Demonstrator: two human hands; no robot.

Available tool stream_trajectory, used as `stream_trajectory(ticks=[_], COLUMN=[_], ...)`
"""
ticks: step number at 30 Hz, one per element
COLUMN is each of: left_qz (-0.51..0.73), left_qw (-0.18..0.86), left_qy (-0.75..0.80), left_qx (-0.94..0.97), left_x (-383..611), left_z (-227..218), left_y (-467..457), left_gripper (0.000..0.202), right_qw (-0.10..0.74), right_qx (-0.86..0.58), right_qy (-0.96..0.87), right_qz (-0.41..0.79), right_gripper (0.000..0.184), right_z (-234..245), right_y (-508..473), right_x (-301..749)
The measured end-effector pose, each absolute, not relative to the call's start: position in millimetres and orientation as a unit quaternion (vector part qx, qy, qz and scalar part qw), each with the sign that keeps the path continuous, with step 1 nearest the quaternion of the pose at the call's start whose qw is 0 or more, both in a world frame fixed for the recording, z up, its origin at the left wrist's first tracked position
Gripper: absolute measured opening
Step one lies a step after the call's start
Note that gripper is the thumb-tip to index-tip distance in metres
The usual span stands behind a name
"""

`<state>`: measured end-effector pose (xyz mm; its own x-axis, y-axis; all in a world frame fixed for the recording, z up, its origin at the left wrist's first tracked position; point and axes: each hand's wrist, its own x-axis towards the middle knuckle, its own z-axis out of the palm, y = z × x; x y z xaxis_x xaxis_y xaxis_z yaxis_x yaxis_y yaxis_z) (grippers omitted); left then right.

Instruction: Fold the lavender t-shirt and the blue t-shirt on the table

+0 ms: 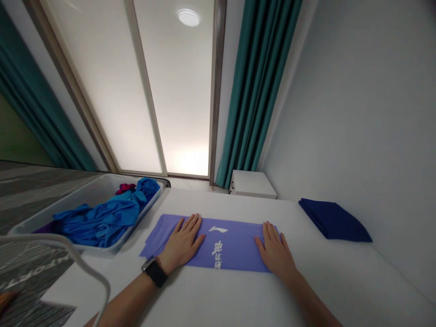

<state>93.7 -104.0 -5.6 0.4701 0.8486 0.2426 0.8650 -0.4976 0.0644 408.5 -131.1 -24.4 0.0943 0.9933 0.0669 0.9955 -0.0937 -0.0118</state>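
A purple T-shirt (235,243) with white print lies folded into a long flat strip on the white table (218,299). My left hand (182,240) rests flat on it, left of the print, fingers stretched out. Toward the shirt's right end, my right hand (275,250) presses down with its fingers extended and the thumb apart. Neither hand grips the cloth. At the strip's left end the layers fan out slightly unevenly. A black watch (155,271) is on my left wrist.
A folded navy blue garment (335,220) lies at the table's right, near the wall. To the left stands a white plastic bin (85,190) with crumpled blue clothes (105,215) inside. A pale cable (85,265) curves through the lower left. Behind the table is a white cabinet (254,182).
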Motion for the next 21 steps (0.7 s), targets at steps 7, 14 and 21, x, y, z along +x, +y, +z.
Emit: stream_trajectory(ticks=[7, 14, 21], left_qz=[-0.096, -0.073, -0.073], left_qw=[0.030, -0.005, -0.002], left_qy=[-0.567, -0.599, -0.615], left_qx=[-0.818, -0.797, -0.785], left_x=[33.3, 9.3, 11.8], left_z=[-6.0, -10.2, -12.8], left_y=[-96.5, -85.2, -87.2], left_gripper=[0.059, 0.056, 0.054], right_qw=[0.023, 0.010, 0.025], right_qx=[-0.733, -0.739, -0.726], right_qy=[-0.678, -0.673, -0.687], right_qz=[-0.038, -0.030, -0.021], right_gripper=[0.069, 0.068, 0.068], right_z=[-32.1, -29.1, -28.4], right_y=[-129.4, -129.0, -124.2], right_x=[411.5, 410.6, 416.4])
